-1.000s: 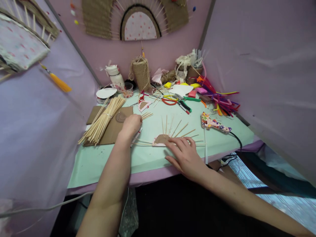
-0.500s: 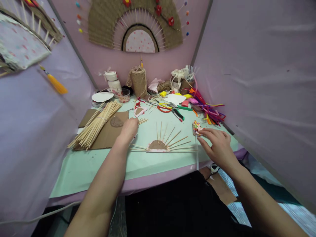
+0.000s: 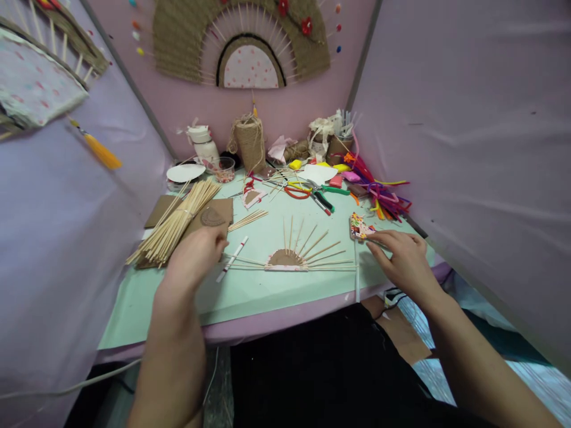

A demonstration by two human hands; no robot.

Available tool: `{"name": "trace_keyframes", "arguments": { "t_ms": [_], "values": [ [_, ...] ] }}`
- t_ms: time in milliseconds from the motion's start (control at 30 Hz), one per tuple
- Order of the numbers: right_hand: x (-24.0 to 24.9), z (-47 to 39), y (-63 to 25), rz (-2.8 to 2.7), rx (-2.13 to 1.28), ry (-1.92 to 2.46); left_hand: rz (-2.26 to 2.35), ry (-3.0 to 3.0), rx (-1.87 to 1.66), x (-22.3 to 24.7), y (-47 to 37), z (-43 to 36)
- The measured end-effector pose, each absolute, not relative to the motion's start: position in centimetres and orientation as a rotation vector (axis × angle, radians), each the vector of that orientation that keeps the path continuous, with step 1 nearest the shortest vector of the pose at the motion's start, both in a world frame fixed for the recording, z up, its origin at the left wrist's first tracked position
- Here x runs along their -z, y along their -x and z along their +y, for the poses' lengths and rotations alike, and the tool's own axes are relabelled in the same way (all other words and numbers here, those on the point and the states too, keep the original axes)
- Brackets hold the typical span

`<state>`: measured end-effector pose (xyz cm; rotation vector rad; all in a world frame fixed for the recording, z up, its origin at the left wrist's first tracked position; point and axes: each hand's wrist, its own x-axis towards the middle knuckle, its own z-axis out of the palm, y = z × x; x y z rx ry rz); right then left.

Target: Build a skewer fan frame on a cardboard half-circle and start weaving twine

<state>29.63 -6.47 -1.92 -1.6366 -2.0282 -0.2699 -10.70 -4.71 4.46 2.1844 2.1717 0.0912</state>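
Observation:
My left hand (image 3: 194,255), a little blurred, hovers over the cardboard's near right corner. Its fingers are pinched together, and anything between them is hidden. Just right of it lies a white marker pen (image 3: 232,259) across the left ends of some sticks. My right hand (image 3: 401,258) is closed around the near side of a glue gun (image 3: 360,226) with a colourful pattern. A pale glue stick (image 3: 357,276) extends from the gun past the table's front edge. Between my hands, a half-round cardboard piece (image 3: 285,258) lies flat, with thin wooden sticks fanning out from it.
A tied bundle of sticks (image 3: 176,223) rests on brown cardboard (image 3: 225,208) at left. Several loose sticks (image 3: 250,219) lie nearby. Scissors (image 3: 298,190), green-handled pliers (image 3: 328,196) and pipe cleaners (image 3: 379,190) lie farther back. A twine spool (image 3: 250,142) stands behind.
My left hand has drawn back and left from the loose sticks, uncovering them and the marker pen. My right hand stays at the glue gun. The view has shifted slightly.

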Motion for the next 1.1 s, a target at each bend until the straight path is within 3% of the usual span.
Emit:
{"name": "trace_keyframes", "arguments": {
  "t_ms": [167,333,533,1100],
  "values": [
    [2.1,-6.6,-29.6,-2.048,0.253,1.613,2.164,-2.168,-0.231,-0.7,12.5,-11.5],
    [2.4,-6.5,-29.2,-2.059,0.241,1.603,2.132,-2.121,-0.666,3.0,11.6,-12.4],
    [2.5,-6.4,-29.4,-2.058,0.233,1.605,2.111,-2.095,-0.848,3.5,10.6,-11.6],
    [3.0,-5.7,-30.6,-2.011,0.188,1.687,2.129,-2.093,-0.931,3.8,10.6,-11.1]
  ]
}}
